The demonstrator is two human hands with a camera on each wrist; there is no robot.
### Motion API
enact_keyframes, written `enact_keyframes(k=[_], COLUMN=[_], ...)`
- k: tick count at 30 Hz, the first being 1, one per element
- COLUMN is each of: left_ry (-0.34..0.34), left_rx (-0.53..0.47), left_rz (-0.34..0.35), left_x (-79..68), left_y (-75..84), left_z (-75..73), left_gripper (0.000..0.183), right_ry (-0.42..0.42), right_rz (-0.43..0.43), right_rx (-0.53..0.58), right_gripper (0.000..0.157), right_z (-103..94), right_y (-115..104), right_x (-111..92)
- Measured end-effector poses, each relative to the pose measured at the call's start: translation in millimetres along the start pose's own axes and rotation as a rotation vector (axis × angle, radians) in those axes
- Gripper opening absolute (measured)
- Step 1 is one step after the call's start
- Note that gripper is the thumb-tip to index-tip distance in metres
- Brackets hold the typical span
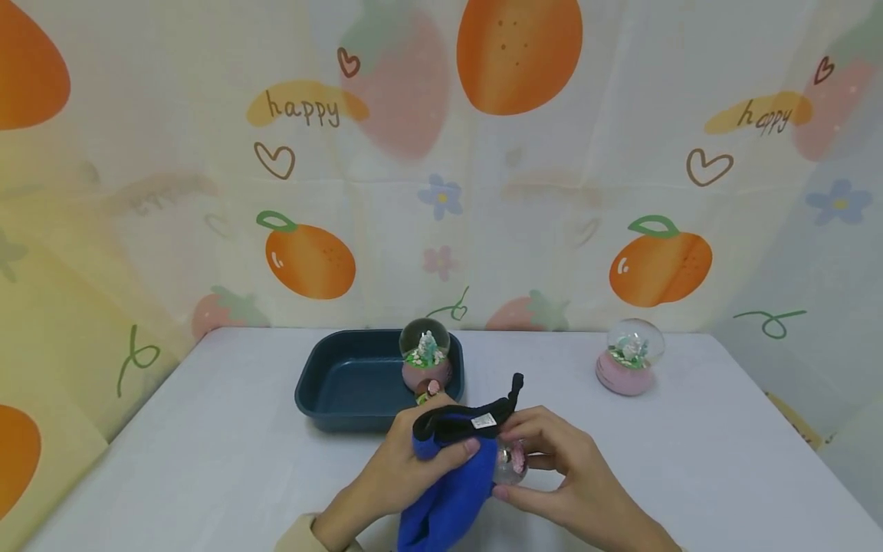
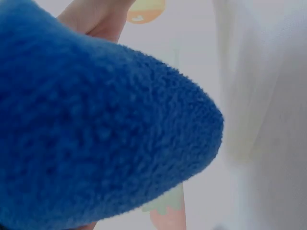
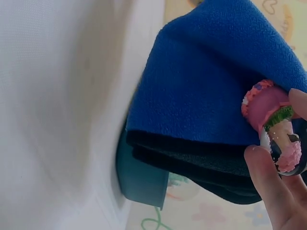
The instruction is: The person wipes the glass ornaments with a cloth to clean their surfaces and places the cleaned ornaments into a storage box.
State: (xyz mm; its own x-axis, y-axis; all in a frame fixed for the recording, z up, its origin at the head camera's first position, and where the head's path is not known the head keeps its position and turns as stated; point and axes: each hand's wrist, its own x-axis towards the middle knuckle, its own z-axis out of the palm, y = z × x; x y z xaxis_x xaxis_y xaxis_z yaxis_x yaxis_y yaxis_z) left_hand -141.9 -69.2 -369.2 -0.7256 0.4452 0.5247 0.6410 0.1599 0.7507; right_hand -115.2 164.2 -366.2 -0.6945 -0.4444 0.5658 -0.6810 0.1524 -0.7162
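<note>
The left hand grips a blue cloth while the right hand, just beside it, holds a small snow globe.

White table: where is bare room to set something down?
Bare: left of the tray; between tray and right snow globe; right of the right hand. Crowded: the tray's right end, holding another globe, and front middle, by left hand, blue cloth, small globe.

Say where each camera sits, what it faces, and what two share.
Head: head-worn, facing forward and down; left hand, right hand, sleeve show.
Left wrist: on that wrist, facing blue cloth; part of a hand shows.
Right wrist: on that wrist, facing cloth and small snow globe; fingers show.
Shared by head and right wrist: cloth, globe, tray.
</note>
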Motion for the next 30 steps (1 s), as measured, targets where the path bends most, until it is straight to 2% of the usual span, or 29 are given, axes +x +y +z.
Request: enact_keyframes(k=[9,13,16,23,30], left_ry=[0.034,0.082,0.144,0.254,0.270], left_rx=[0.012,-0.018,-0.021,0.060,0.114], left_rz=[-0.049,-0.144,-0.175,-0.092,-0.094], left_x=[-0.3,0.7,1.2,4.9,6.8], left_y=[1.4,3.7,5.3,9.5,12.2], left_z=[-6.7,-15.9,-26.4,-47.4,-56.8], left_gripper=[0.018,0.023,0.030,0.024,0.024], right_ry=[0.037,0.057,0.074,0.088,0.097], right_rz=[-0.016,0.007,0.031,-0.004,-0.014], right_rx=[-0.020,-0.057,-0.087,-0.103,-0.102], right_gripper=[0.045,0.046,0.048,0.047,0.046], right_z=[-0.9,-4.0,-6.2,-7.8,-8.2], right_y=[1,1,3,9,15], right_x=[0,1,0,1,2])
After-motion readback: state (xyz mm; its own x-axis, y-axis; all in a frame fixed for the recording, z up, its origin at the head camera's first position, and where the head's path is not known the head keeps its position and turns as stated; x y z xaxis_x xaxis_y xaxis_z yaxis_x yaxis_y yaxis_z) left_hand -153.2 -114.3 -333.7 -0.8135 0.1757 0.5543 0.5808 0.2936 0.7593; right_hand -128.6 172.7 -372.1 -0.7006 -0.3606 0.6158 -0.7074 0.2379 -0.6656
